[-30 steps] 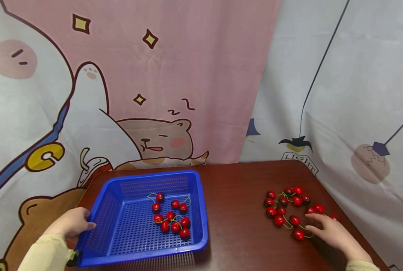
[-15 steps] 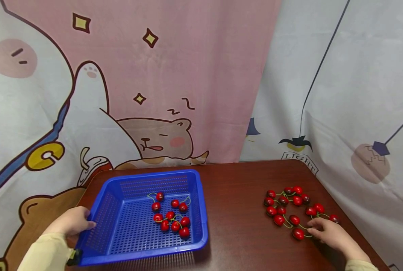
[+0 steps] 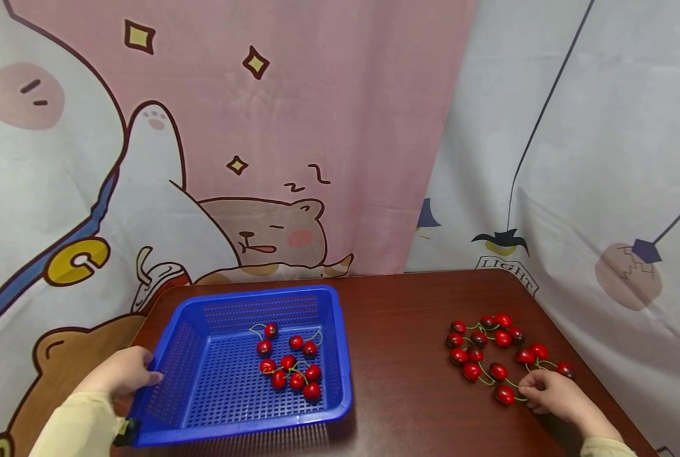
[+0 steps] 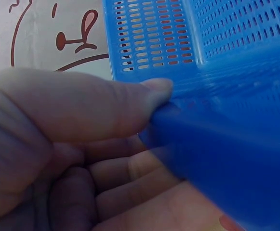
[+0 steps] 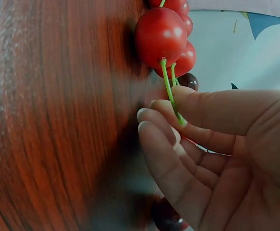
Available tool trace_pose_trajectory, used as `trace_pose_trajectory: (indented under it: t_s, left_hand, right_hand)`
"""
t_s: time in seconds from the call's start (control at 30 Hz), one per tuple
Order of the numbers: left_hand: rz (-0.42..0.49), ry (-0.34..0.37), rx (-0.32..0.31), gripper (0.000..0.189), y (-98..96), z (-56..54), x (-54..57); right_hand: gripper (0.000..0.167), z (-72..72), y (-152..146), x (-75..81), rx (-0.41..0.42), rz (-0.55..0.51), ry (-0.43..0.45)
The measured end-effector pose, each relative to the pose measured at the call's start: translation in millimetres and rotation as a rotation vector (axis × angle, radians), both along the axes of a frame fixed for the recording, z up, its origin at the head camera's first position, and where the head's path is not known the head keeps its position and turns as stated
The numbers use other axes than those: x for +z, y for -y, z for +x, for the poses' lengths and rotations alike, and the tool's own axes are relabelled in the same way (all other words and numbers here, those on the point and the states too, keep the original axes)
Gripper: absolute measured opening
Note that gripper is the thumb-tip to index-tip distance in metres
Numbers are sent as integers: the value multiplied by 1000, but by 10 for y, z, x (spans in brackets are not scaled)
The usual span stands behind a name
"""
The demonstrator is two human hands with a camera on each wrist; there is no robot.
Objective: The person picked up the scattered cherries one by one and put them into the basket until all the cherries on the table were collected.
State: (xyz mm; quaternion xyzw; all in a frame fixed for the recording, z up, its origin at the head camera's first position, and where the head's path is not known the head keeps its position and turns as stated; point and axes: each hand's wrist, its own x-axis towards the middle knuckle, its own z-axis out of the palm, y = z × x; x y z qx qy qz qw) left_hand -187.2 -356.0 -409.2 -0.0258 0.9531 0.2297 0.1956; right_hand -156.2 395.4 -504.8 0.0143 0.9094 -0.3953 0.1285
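Note:
My left hand grips the left rim of a blue plastic basket; in the left wrist view its thumb lies over the rim with the fingers beneath. Inside the basket, several red cherries with green stems lie toward the right. At the table's right side, my right hand pinches the joined green stems of a cherry pair between thumb and fingertips. The nearer cherry of that pair appears to rest on the table, the other cherry just behind it.
Several more cherries lie in a loose cluster behind the right hand. Another stemmed group is close to its knuckles, near the right edge of the brown table. A printed curtain hangs right behind the table.
The right hand's thumb and fingers have come together on the cherry stems, drawing slightly toward the near side. The left hand and the basket stay in place.

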Motion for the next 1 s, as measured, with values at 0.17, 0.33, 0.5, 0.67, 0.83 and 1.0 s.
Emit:
trace_pose_trajectory:
  t_s: [0.17,0.33,0.5,0.67,0.83,1.0]
  left_hand:
    - [13,6,8,32,17,-21,-15]
    - [6,-5,1,31,18,-22,-13]
    - [-16,-28,-15,29,-9,4,15]
    - [-21,-37,-17,33,-35,23,41]
    - [-8,-34,-10,33,-37,26,40]
    - [-13,-23,-10,31,-40,26,41]
  right_hand:
    - [9,3,-4,30,4,-16,8]
    - [9,7,-1,112,13,-13,-45]
    - [8,-17,41,239,-7,12,-97]
    - [7,-79,172,439,-30,34,-138]
    - [6,-182,383,637,-7,60,-196]
    - [5,-304,660,808,41,80,-246]
